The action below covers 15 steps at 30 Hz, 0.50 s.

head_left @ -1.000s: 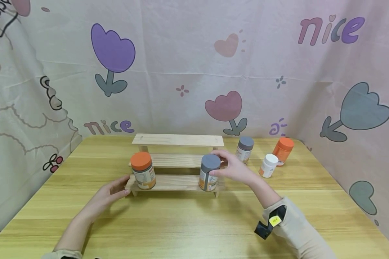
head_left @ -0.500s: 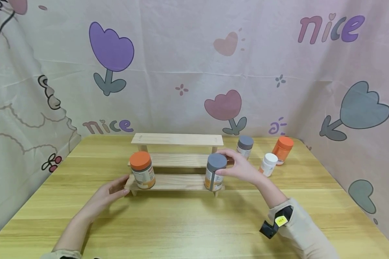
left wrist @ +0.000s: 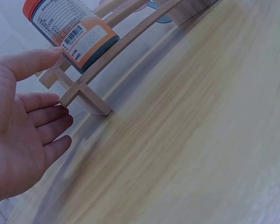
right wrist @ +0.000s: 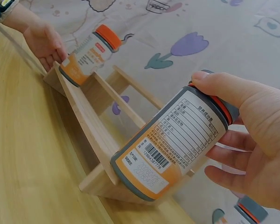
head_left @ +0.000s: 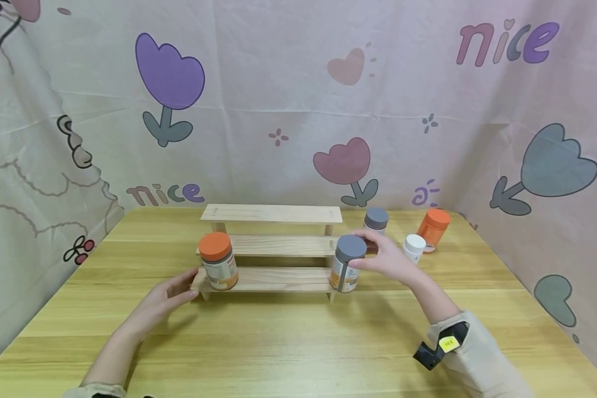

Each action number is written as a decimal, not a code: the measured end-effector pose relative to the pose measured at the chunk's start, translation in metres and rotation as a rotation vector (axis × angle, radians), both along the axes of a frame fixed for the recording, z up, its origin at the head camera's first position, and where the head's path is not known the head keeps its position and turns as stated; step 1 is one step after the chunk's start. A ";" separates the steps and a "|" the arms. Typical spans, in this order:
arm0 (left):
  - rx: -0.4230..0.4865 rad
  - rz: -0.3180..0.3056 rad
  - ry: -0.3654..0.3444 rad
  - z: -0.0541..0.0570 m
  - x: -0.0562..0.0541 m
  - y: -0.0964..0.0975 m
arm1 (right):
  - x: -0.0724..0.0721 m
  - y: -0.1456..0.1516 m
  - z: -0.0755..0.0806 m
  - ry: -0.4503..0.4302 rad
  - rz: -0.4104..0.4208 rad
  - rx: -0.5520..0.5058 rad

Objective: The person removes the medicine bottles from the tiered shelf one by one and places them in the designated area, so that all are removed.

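My right hand (head_left: 385,258) grips a grey-lidded supplement bottle (head_left: 345,273) near its lid, thumb on the near side. The bottle is upright at the right end of the wooden rack's (head_left: 273,279) lowest tier, partly past the board's end in the head view. Its label with a barcode faces the right wrist camera. At the rack's left end, my left hand (left wrist: 18,135) has its fingers loosely bent, fingertips right at the end of the lowest board and thumb beside an orange-lidded bottle (head_left: 220,264). That bottle stands on the left end of the same tier.
Behind my right hand stand another grey-lidded bottle (head_left: 376,219), a small white-lidded bottle (head_left: 414,248) and an orange bottle (head_left: 434,229). They are on the wood-grain table (head_left: 258,348). A printed curtain (head_left: 258,66) hangs behind and along the sides.
My right hand has slid the grey-lidded bottle rightward along the lowest tier to its right end. The left hand and the orange-lidded bottle have stayed put.
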<state>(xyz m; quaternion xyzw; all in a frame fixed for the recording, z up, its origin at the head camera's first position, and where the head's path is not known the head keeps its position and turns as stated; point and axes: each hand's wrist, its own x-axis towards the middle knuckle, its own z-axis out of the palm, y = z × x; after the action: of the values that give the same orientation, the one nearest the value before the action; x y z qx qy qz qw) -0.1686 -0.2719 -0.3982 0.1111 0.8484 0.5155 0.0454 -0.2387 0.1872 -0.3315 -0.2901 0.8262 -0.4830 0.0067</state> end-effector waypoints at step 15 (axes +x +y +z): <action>0.006 0.000 0.002 0.000 -0.001 0.000 | 0.008 0.038 -0.003 0.028 -0.120 0.026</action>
<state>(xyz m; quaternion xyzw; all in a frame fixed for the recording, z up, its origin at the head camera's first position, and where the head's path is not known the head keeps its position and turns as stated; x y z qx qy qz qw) -0.1693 -0.2715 -0.3984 0.1116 0.8469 0.5180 0.0443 -0.2307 0.2252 -0.3346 -0.2464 0.8484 -0.4675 -0.0302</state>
